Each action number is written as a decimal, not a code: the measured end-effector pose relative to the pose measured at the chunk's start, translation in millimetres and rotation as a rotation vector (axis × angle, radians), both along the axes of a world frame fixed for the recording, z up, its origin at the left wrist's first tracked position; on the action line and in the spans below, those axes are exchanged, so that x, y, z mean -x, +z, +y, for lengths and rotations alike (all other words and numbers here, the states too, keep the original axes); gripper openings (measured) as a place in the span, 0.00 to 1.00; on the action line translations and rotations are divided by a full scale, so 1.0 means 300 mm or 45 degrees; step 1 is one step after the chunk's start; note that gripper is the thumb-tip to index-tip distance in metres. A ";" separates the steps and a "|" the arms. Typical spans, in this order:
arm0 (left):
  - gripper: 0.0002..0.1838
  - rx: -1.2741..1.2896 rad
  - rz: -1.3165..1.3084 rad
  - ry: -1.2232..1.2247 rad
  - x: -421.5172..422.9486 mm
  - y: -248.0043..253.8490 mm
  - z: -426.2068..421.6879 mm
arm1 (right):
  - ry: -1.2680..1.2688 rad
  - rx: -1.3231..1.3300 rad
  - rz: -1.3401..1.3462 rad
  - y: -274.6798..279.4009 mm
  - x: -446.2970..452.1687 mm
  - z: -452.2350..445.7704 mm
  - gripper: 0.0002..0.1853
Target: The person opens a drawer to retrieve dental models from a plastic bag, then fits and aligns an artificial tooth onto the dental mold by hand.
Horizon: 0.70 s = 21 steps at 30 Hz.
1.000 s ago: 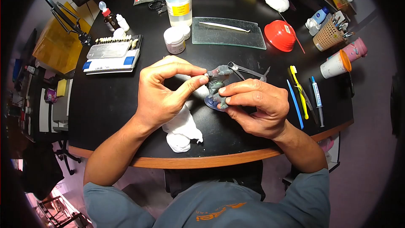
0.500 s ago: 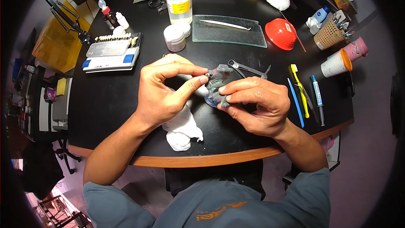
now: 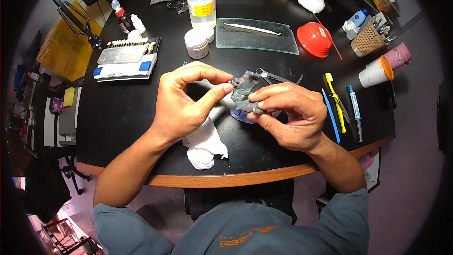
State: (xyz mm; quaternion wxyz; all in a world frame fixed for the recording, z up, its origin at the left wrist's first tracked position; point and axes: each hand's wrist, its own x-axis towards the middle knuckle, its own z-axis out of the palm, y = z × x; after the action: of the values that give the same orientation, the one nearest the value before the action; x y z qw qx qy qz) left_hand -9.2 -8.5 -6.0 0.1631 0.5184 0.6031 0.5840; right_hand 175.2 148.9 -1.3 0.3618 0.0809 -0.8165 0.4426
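A lumpy dark grey-green piece that looks like a dental cast (image 3: pixel 243 89) is held up over the table by my right hand (image 3: pixel 295 115), its thumb and fingers closed on the piece's right side. My left hand (image 3: pixel 186 97) is closed in a pinch at the cast's left edge; what sits between the fingertips is too small to make out. Just below the cast lies a translucent bluish piece (image 3: pixel 241 114), partly hidden. Behind them, a metal caliper-like tool (image 3: pixel 273 76) rests on the table. A crumpled white cloth (image 3: pixel 203 148) lies under my left wrist.
A glass slab (image 3: pixel 257 42) carries a white-handled instrument (image 3: pixel 252 29). Nearby stand a white jar (image 3: pixel 197 45), a large bottle (image 3: pixel 201 7) and a red bowl (image 3: pixel 314 40). Shade guides (image 3: pixel 125 61) lie left; a yellow toothbrush (image 3: pixel 335 99) and a syringe (image 3: pixel 356 113) lie right.
The cast has tilted and shifted slightly right in my right hand, showing more of the bluish piece beneath. My left hand keeps its pinch at almost the same spot.
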 end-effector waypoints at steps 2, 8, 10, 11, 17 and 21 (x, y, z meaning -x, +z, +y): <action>0.08 -0.012 0.015 0.001 -0.001 0.001 0.002 | 0.030 0.207 -0.061 -0.003 -0.007 -0.014 0.12; 0.08 -0.014 0.086 -0.029 0.000 0.011 -0.001 | 0.158 0.686 -0.107 -0.016 -0.005 -0.005 0.10; 0.08 -0.012 0.091 -0.070 -0.001 0.015 -0.001 | 0.198 0.821 -0.161 -0.013 -0.007 0.015 0.09; 0.08 -0.015 0.092 -0.097 0.000 0.015 0.000 | 0.199 0.896 -0.190 -0.011 -0.008 0.022 0.08; 0.08 0.031 0.051 -0.171 -0.007 0.019 -0.003 | 0.288 1.243 -0.294 -0.006 -0.007 0.045 0.07; 0.08 0.031 0.047 -0.215 -0.008 0.012 -0.003 | 0.346 1.421 -0.355 0.003 -0.007 0.048 0.07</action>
State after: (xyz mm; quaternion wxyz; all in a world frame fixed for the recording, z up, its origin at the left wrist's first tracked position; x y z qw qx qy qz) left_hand -6.7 -9.5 -2.3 0.2067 0.5760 0.5672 0.5511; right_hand 177.2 163.2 -0.6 0.1790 -0.0767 -0.4825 0.8540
